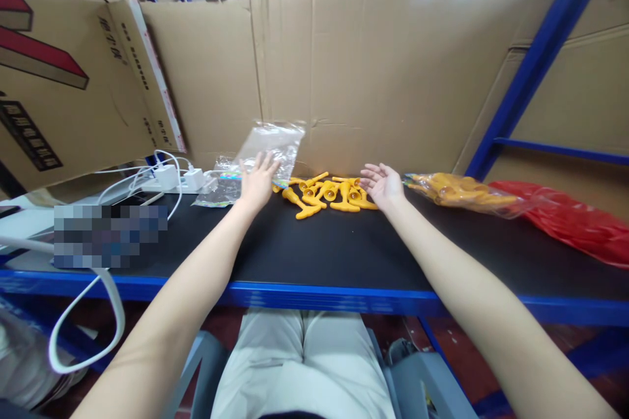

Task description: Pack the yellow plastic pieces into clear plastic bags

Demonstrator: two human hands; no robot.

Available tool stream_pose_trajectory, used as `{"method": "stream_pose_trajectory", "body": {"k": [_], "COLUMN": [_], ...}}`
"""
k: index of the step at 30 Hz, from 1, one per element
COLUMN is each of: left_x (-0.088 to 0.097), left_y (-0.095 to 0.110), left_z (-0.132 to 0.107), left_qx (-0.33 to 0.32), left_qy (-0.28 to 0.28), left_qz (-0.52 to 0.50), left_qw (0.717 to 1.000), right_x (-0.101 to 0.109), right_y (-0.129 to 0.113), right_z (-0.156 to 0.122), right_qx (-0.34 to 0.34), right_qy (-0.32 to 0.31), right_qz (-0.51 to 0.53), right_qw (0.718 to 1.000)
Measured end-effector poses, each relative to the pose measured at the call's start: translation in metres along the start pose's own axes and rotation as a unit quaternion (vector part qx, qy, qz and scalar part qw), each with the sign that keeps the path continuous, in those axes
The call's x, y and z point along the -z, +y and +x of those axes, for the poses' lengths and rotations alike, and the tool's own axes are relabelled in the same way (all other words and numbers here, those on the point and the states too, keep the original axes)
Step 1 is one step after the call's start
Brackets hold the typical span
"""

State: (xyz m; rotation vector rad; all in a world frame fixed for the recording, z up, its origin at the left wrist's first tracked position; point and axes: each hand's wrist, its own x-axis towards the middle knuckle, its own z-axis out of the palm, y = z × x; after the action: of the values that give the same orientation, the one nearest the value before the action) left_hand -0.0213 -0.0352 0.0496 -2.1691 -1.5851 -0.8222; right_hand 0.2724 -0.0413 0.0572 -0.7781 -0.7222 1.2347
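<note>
A clear zip bag (282, 144) stands tilted up behind my left hand (258, 182). My left fingers are spread over its near side, and I cannot tell whether the thumb presses on it. Between my hands lies a loose pile of yellow T-shaped plastic pieces (330, 192), several with round cup-like ends. At the right edge of this pile is my right hand (384, 187), palm turned inward, fingers apart and nothing in them. Another clear bag (213, 191) lies flat to the left of my left hand.
Right of my right hand lies a clear bag of yellow pieces (455, 191), beside a red plastic bag (574, 219). White chargers and cables (167, 177) crowd the left. A cardboard sheet (344, 78) walls the back; a blue rail (324, 296) edges the black shelf.
</note>
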Motion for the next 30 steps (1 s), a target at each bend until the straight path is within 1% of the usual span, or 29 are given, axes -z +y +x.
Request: {"method": "stream_pose_trajectory", "body": {"k": [2, 4, 6, 9, 12, 15, 19, 23, 26, 30], "left_x": [-0.006, -0.012, -0.019, -0.024, -0.025, -0.025, -0.021, -0.011, -0.003, 0.004], "left_y": [-0.022, -0.042, -0.057, -0.069, -0.073, -0.073, -0.072, -0.068, -0.065, -0.064], "left_z": [-0.001, -0.003, -0.006, -0.010, -0.012, -0.012, -0.009, -0.004, 0.000, 0.003], "left_qx": [0.078, 0.138, 0.172, 0.206, 0.222, 0.243, 0.259, 0.283, 0.265, 0.207], "left_qy": [-0.029, -0.066, -0.108, -0.168, -0.213, -0.263, -0.299, -0.313, -0.330, -0.366], "left_qz": [0.040, 0.078, 0.095, 0.102, 0.113, 0.134, 0.148, 0.134, 0.125, 0.122], "left_qw": [0.996, 0.985, 0.975, 0.959, 0.945, 0.924, 0.906, 0.897, 0.897, 0.899], "right_x": [0.000, -0.001, -0.002, -0.003, -0.004, -0.005, -0.006, -0.006, -0.005, -0.003], "right_y": [0.003, 0.007, 0.012, 0.020, 0.025, 0.028, 0.030, 0.031, 0.032, 0.035], "right_z": [0.000, 0.000, -0.001, -0.004, -0.005, -0.006, -0.009, -0.012, -0.010, -0.007], "right_qx": [-0.004, -0.002, 0.007, 0.014, 0.003, -0.009, -0.007, -0.012, -0.009, -0.009], "right_qy": [-0.006, -0.019, -0.043, -0.095, -0.148, -0.186, -0.196, -0.197, -0.205, -0.216], "right_qz": [-0.026, -0.065, -0.124, -0.225, -0.308, -0.366, -0.413, -0.433, -0.440, -0.446], "right_qw": [1.000, 0.998, 0.991, 0.970, 0.940, 0.912, 0.889, 0.879, 0.874, 0.869]}}
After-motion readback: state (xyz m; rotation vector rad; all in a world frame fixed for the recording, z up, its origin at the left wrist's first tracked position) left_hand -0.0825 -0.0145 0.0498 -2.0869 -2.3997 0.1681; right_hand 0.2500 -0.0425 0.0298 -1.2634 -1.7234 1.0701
